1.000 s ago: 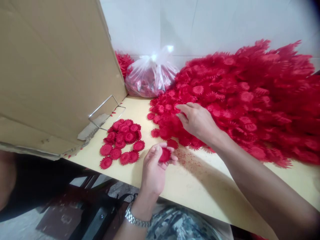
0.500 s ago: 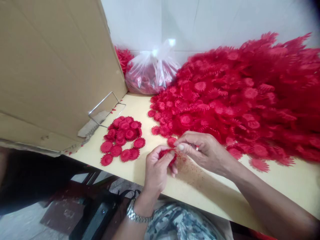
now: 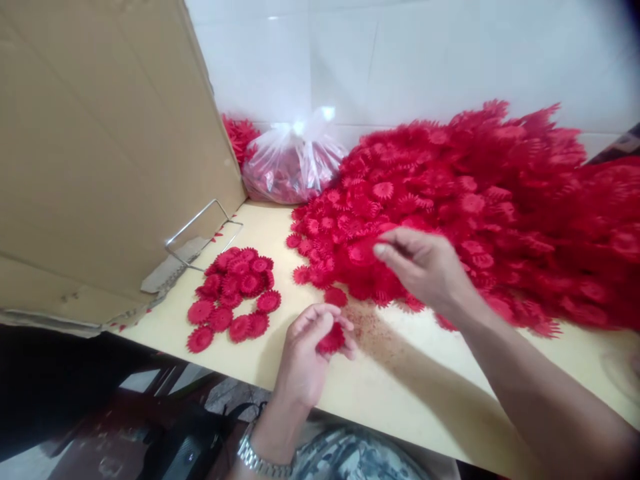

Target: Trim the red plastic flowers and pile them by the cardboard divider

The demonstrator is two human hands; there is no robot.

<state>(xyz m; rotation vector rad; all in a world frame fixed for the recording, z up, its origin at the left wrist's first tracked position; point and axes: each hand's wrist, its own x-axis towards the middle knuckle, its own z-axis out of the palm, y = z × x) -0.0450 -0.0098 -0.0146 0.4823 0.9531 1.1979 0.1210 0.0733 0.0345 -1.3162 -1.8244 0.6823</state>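
Note:
My left hand (image 3: 307,350) is closed on a red toothed disc (image 3: 331,339), low over the table, with the thumb on top and the fingers curled beneath. My right hand (image 3: 425,267) is raised in a pinch in front of a large heap of red toothed discs (image 3: 465,200). Red blurs together at its fingertips, so what it pinches cannot be made out. One loose disc (image 3: 335,297) lies just beyond my left hand. To the left, several thick toothed discs (image 3: 250,283) form a small cluster on the table.
A cardboard box (image 3: 110,147) walls off the left side, with a bent wire frame (image 3: 193,230) at its base. A tied clear bag (image 3: 295,167) of red pieces stands by the tiled wall. Red crumbs (image 3: 377,337) dot the cream table (image 3: 425,400).
My right hand has left the disc in my left hand and moved up and right, to the heap. The left hand keeps its disc. The camera view has shifted slightly.

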